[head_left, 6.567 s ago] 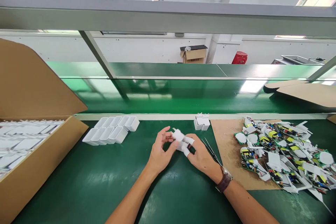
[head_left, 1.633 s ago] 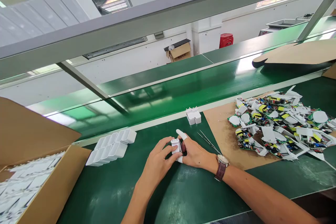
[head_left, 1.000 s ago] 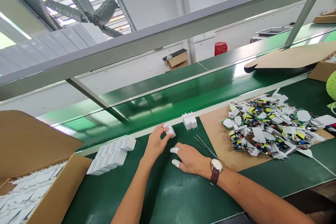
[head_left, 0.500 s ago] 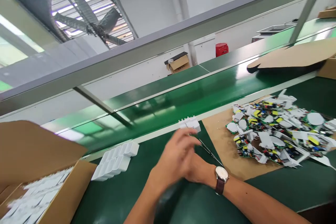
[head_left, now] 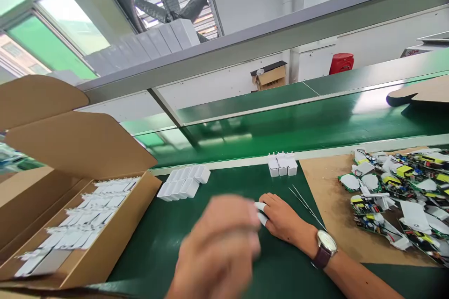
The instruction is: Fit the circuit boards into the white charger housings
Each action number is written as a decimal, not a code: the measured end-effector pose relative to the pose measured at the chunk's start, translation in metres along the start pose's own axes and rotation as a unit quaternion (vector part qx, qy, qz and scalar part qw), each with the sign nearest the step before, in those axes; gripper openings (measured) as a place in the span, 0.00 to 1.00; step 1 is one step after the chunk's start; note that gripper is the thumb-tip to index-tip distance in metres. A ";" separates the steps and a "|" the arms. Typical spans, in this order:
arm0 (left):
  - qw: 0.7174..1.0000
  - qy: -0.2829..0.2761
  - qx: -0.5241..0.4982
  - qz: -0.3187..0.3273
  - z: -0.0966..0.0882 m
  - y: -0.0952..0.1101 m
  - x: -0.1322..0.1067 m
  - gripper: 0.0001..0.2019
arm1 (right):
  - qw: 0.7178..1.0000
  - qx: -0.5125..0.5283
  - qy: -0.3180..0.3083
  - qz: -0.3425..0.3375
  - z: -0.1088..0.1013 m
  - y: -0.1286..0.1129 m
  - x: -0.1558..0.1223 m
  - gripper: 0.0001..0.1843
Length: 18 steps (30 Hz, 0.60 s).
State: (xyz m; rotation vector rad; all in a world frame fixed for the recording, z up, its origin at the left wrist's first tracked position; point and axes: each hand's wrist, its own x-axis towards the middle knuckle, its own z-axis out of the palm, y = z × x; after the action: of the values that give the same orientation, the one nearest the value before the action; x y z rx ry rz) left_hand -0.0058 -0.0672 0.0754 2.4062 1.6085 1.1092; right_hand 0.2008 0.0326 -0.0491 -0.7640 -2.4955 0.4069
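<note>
My left hand (head_left: 220, 247) is raised close to the camera and smeared by motion, so its fingers cannot be read. My right hand (head_left: 286, 222) rests on the green mat, fingers lying loosely with white finger cots (head_left: 261, 212) on the tips and nothing in them; a watch is on the wrist. Three white charger bodies (head_left: 282, 167) stand in a short row at the mat's far edge, beyond the right hand. Thin tweezers (head_left: 304, 201) lie just right of that hand. Empty white housings (head_left: 184, 182) sit in two rows to the left.
An open cardboard box (head_left: 115, 238) of white parts fills the left side. A brown board (head_left: 333, 205) at right carries a heap of circuit boards (head_left: 396, 191). A green conveyor belt (head_left: 298, 126) runs behind the mat under a grey frame beam.
The left hand carried a white charger body to the row by the belt, left it there, then swung back toward the camera. The view turned left. The right hand stayed on the mat.
</note>
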 end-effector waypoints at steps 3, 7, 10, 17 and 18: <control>0.979 0.131 0.148 -0.050 0.000 -0.060 0.051 0.12 | 1.000 0.014 0.020 -0.006 0.001 0.001 0.000 0.13; 0.930 0.172 0.254 -0.202 0.018 -0.150 0.055 0.09 | 0.997 0.051 0.050 -0.018 0.006 0.007 0.000 0.15; 0.929 0.155 0.244 -0.233 0.031 -0.183 0.040 0.05 | 0.995 0.072 0.061 -0.026 0.011 0.015 -0.001 0.16; 0.992 0.036 0.042 -0.113 0.067 -0.137 0.042 0.09 | 0.998 0.055 0.027 -0.012 0.003 0.004 -0.002 0.14; 0.997 0.006 -0.004 -0.078 0.072 -0.128 0.042 0.11 | 0.999 0.050 0.018 -0.002 0.001 0.001 -0.001 0.14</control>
State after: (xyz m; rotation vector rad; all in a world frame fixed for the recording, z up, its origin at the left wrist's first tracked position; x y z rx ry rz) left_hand -0.0565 0.0509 -0.0074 2.2272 1.7562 1.1023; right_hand 0.2013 0.0329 -0.0505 -0.7208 -2.4241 0.5074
